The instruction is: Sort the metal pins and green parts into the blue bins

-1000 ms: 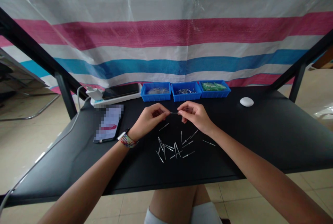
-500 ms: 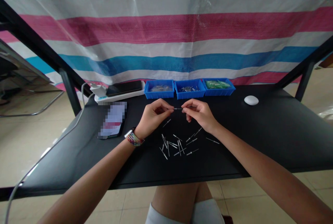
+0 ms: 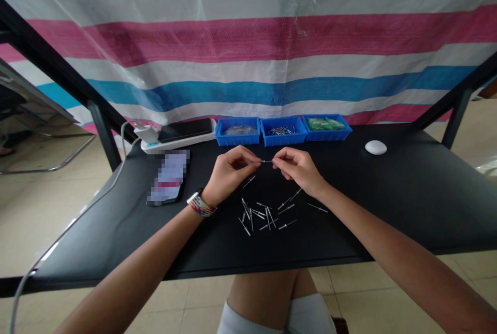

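Between my two hands a thin metal pop rivet [image 3: 266,161] is held level above the black table. My left hand [image 3: 236,169] pinches one end of it between thumb and forefinger, a woven band around that wrist. Thumb and forefinger of my right hand [image 3: 298,167] are closed on the other end. The fingertips cover both ends. On the tabletop below lie several loose pop rivets [image 3: 267,215], some crossed over each other in a small heap, others scattered singly to the right.
Behind my hands stand three blue bins: a left bin [image 3: 237,140] with clear bags, a middle bin [image 3: 284,139] with loose rivets, a right bin [image 3: 328,134] with green packets. A phone [image 3: 170,178] and power strip [image 3: 182,141] lie left, a white mouse [image 3: 376,147] right.
Both hands keep their pinch on the rivet and have barely moved. Some fingers of the right hand look slightly more curled in. The camera view has shifted a little.
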A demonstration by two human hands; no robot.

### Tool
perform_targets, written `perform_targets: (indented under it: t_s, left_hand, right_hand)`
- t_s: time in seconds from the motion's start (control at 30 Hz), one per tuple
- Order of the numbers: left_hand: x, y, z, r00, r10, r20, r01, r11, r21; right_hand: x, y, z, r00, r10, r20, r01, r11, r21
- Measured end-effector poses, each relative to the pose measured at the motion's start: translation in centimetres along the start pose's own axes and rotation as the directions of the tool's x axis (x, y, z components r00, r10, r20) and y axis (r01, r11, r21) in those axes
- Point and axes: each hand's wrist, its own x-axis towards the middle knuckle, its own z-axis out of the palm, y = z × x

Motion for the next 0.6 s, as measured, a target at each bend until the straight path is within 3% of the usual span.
perform_targets:
  t_s: [0.2,0.33,0.47,0.6]
  left_hand:
    - [0.05,-0.07,-0.04,0.995,-0.079,0.056,0.082,0.995,-0.057]
    - [0.09,-0.13,-0.21,0.985,-0.143,0.094,0.144,0.99,0.0]
    - [0.18,-0.24,-0.32,0.974,-0.161,0.159,0.158,0.987,0.029]
    - [0.16,-0.13,-0.25,0.975,-0.162,0.154,0.162,0.987,0.015]
  right_hand:
    - [-0.07,-0.06,0.05,1.0,-0.015,-0.022,0.015,1.0,-0.017]
    - [-0.16,0.02,0.08,0.999,-0.031,-0.025,0.031,0.999,-0.018]
    - [-0.28,-0.13,0.15,0.998,-0.049,-0.034,0.048,0.999,-0.014]
    - [-0.25,-0.09,0.02,0.998,-0.058,-0.024,0.058,0.998,-0.004]
